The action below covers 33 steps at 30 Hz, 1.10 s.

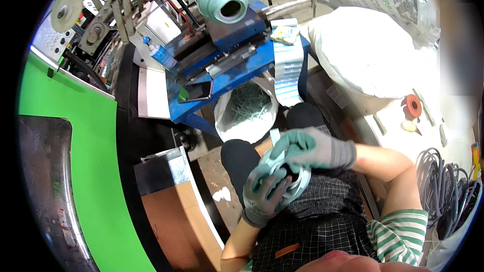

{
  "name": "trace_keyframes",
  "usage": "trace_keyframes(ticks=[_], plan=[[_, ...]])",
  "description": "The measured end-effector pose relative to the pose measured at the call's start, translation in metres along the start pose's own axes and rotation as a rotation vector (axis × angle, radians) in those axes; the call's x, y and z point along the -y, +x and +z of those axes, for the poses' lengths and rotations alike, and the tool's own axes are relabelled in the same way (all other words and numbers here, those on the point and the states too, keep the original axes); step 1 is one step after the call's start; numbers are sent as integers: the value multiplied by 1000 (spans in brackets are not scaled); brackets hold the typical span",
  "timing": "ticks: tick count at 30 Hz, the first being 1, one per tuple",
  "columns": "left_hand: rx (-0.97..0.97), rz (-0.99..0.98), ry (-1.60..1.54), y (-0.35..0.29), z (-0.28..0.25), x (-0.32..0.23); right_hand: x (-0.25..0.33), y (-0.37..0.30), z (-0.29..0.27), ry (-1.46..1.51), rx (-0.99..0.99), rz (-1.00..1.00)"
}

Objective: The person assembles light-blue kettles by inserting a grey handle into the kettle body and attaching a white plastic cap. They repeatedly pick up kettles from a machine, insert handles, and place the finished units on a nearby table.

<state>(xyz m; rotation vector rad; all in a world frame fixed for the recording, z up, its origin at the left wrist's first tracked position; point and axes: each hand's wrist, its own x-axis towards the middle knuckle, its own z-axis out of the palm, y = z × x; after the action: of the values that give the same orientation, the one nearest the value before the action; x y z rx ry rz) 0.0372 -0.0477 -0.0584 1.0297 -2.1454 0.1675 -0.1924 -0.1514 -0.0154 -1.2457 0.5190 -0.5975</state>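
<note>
Both my hands wear grey gloves with green-coated fingers and are held over my lap, above a dark checked apron (322, 201). Between them is a pale green, hollow round casing (303, 185). The fingers of my left hand (264, 194) curl round its near left side. At its upper edge, my right hand (317, 148) is closed with bent fingertips against the rim. The gloves are close in colour to the casing, so the exact finger contact is partly hidden. A similar pale green round casing (222, 0) sits on the blue bench (247, 65) ahead.
Below the bench stands a white sack (227, 126) of thin green scraps. A phone (196, 92) and a spray bottle (161, 55) rest on the bench. A cardboard box (171, 221) and green machine panel (96, 136) are left; a white sack (360, 50) and coiled cable (438, 186) right.
</note>
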Motion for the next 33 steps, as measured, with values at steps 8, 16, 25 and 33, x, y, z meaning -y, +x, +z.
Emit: trace_keyframes(ticks=[8, 16, 25, 33], plan=[[79, -16, -129, -12, -4, 17, 8, -17, 39, -1343, 197, -537], [122, -51, -39, 3, -15, 25, 1, -8, 25, -1501, 242, -665], [223, -234, 293, 15, -36, -9, -37, 2, 38, -1477, 110, -607], [306, -297, 171, 18, -36, -5, -51, 13, 30, -1556, 152, -597]])
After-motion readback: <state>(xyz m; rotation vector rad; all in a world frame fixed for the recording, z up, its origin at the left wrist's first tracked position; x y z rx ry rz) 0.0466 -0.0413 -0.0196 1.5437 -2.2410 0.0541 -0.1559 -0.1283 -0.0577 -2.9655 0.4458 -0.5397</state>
